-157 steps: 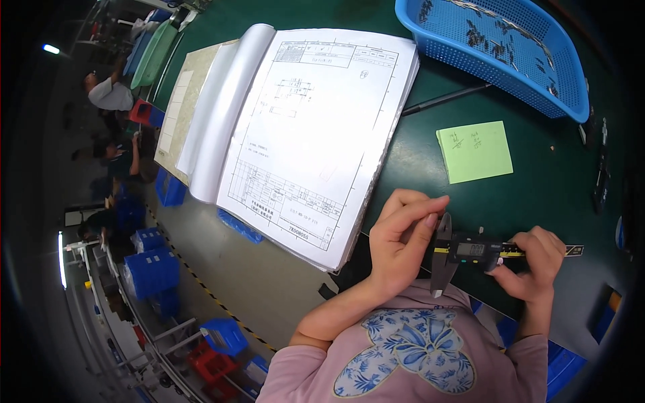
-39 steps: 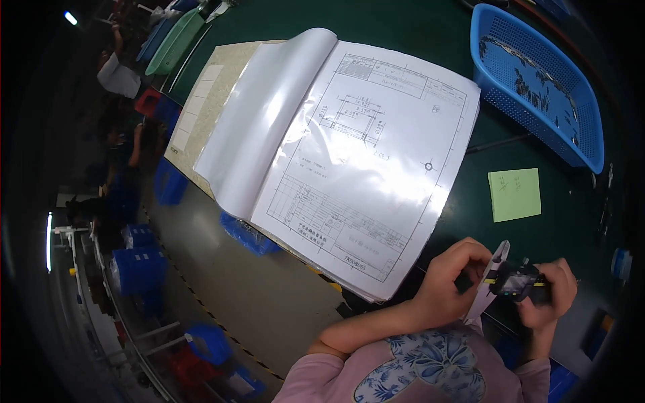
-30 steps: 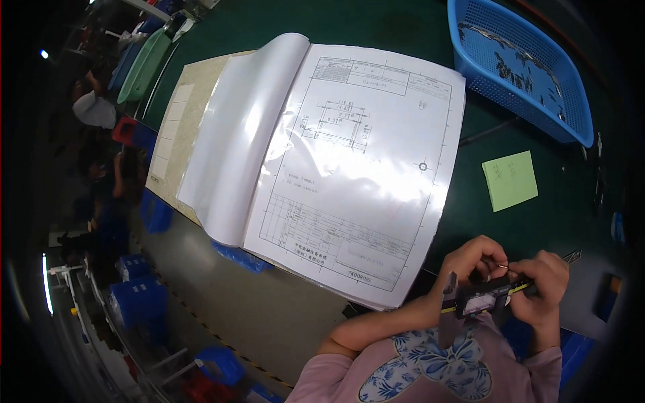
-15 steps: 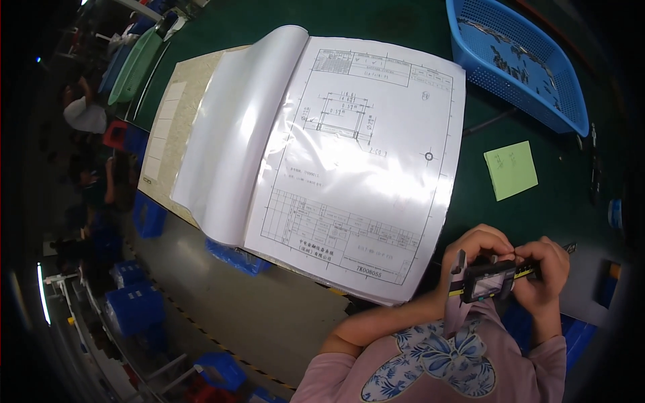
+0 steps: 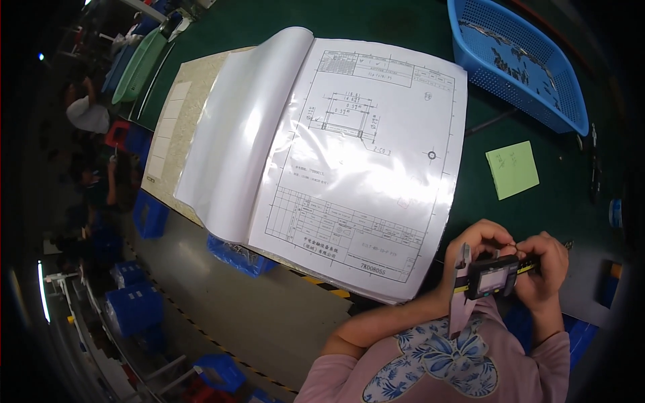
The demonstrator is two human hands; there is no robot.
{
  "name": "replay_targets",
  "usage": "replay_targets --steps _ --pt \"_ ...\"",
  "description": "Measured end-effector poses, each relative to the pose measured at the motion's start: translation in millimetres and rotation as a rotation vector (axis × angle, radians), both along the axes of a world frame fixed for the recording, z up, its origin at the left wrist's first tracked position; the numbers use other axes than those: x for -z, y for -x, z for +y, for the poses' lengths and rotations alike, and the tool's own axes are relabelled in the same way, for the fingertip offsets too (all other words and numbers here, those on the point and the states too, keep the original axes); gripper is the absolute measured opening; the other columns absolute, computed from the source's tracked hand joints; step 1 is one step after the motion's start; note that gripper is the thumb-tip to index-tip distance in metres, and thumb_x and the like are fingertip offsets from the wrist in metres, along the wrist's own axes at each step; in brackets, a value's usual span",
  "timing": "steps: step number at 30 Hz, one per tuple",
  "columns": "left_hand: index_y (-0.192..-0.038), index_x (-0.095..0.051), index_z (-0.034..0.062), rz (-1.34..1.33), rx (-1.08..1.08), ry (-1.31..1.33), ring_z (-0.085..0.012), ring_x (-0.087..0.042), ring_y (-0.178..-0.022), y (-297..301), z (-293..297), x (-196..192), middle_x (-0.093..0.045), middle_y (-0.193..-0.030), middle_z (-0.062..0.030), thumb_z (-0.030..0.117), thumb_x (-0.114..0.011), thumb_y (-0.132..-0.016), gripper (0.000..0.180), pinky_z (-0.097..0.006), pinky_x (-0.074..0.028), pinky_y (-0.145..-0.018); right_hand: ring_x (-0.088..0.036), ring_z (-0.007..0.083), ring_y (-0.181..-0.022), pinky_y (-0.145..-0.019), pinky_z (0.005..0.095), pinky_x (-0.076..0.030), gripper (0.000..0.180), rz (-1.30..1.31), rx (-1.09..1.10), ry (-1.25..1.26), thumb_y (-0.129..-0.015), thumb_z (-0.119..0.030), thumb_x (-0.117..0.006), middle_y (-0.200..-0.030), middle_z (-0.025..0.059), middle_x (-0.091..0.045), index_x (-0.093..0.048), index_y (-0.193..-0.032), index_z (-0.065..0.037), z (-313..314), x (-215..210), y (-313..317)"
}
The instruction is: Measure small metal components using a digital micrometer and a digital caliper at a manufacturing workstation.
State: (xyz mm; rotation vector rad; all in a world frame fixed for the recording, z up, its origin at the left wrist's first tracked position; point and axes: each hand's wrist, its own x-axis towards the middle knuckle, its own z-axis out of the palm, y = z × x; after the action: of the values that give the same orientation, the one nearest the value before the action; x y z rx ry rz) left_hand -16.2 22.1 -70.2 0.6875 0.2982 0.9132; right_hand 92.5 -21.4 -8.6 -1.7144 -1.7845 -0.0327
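A digital caliper [image 5: 494,279] with a dark body, a small display and metal jaws is held up in front of my chest at the lower right. My right hand [image 5: 544,270] is wrapped round its beam, thumb and fingers closed. My left hand [image 5: 478,243] is behind the caliper's jaws, its fingers bent and their tips pinched together close to my right fingertips. Whatever is between those left fingertips is too small or too hidden to name. Just left of my hands lies an open binder [image 5: 363,168] showing a technical drawing in a glossy clear sleeve.
On the green table [image 5: 470,195] at the far right is a blue perforated basket [image 5: 557,114] holding many small metal parts. A yellow-green sticky note pad [image 5: 512,170] lies between basket and hands. Blue bins [image 5: 134,309] stand on the floor at left, where other people are dimly visible.
The caliper has tilted slightly and shifted a little up and right, along with both hands. My grip looks the same. The whole view has shifted slightly.
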Motion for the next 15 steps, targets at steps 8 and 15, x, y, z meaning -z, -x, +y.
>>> replay_targets --steps 8,15 --pt "-0.088 -0.049 -0.0042 -0.086 -0.02 -0.01 -0.012 -0.054 -0.08 -0.8 2.9 6.3 -0.048 -0.089 -0.0096 -0.005 -0.053 -0.076 0.013 -0.02 -0.044 -0.069 -0.045 0.016 -0.042 -0.042 0.0257 -0.033 0.017 -0.002 -0.025 -0.005 -0.059 -0.002 -0.059 -0.055 0.0031 -0.049 -0.047 -0.071 -0.005 5.1 1.2 -0.3" --pt "-0.088 -0.051 -0.0051 0.024 -0.077 -0.099 -0.0128 -0.053 -0.08 1.4 6.6 -2.8 -0.048 -0.088 -0.0097 -0.007 -0.052 -0.076 0.012 -0.021 -0.044 -0.071 -0.044 0.0154 -0.042 -0.042 0.0251 -0.033 0.017 0.018 -0.057 -0.035 -0.06 -0.002 -0.06 -0.055 0.0027 -0.05 -0.048 -0.072 -0.005 8.3 5.0 -3.7"
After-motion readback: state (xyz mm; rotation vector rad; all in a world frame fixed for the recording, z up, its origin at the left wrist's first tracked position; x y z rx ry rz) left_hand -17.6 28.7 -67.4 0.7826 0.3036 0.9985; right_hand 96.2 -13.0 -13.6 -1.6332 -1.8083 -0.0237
